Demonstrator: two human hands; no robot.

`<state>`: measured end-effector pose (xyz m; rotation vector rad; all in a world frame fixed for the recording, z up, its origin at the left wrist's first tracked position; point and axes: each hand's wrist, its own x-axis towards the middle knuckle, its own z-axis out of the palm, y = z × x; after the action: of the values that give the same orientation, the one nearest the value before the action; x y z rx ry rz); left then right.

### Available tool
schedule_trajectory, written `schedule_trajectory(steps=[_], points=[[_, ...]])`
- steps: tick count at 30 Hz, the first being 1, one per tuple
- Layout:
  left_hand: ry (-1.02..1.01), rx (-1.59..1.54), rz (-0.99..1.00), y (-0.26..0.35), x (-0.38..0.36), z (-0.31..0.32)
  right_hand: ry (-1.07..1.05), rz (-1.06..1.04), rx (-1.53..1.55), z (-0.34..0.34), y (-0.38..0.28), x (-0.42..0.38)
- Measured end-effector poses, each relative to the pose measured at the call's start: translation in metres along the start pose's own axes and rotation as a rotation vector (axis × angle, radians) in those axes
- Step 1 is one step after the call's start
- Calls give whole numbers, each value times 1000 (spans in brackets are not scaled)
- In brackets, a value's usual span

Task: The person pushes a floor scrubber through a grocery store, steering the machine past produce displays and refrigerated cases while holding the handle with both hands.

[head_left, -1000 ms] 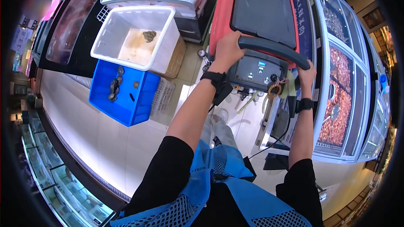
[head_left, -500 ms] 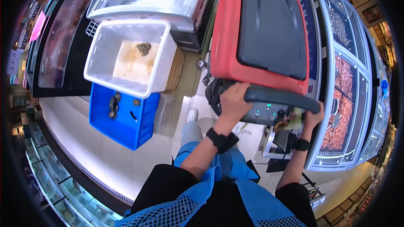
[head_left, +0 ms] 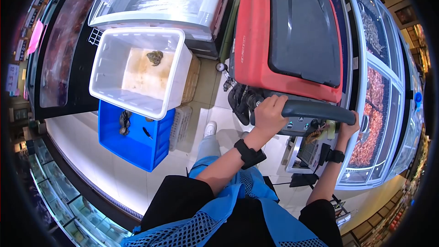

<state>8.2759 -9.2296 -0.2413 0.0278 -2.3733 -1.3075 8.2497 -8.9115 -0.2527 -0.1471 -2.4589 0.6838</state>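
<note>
A red floor scrubber (head_left: 251,36) with a dark grey lid (head_left: 304,29) stands in front of me. Its curved black handlebar (head_left: 318,109) runs across the rear, above a control panel with small green lights. My left hand (head_left: 270,114) is closed around the handlebar's left end. Around the right end, my right hand (head_left: 350,127) is wrapped, close to the glass freezer. Both wrists carry black bands. Black hoses (head_left: 241,103) and a small round gauge (head_left: 222,67) show at the machine's left side.
On the left, a white tub (head_left: 176,75) with a dark lump inside sits above a blue crate (head_left: 132,142). A display freezer (head_left: 151,16) stands behind them. Close on the right is a glass-topped freezer (head_left: 361,96) of seafood. A keyboard (head_left: 310,153) lies below the handlebar.
The scrubber and both hands have shifted slightly right in view, while the tub and crate appear a little lower. Both hands keep their hold on the handlebar.
</note>
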Motion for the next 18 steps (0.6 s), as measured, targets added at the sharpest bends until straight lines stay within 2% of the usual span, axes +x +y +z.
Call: schedule_trajectory(steps=[6, 18], points=[[11, 1, -6, -4, 21, 11, -9, 2, -33, 16, -8, 24], [36, 22, -22, 8, 35, 49, -32, -51, 15, 29, 39, 67]])
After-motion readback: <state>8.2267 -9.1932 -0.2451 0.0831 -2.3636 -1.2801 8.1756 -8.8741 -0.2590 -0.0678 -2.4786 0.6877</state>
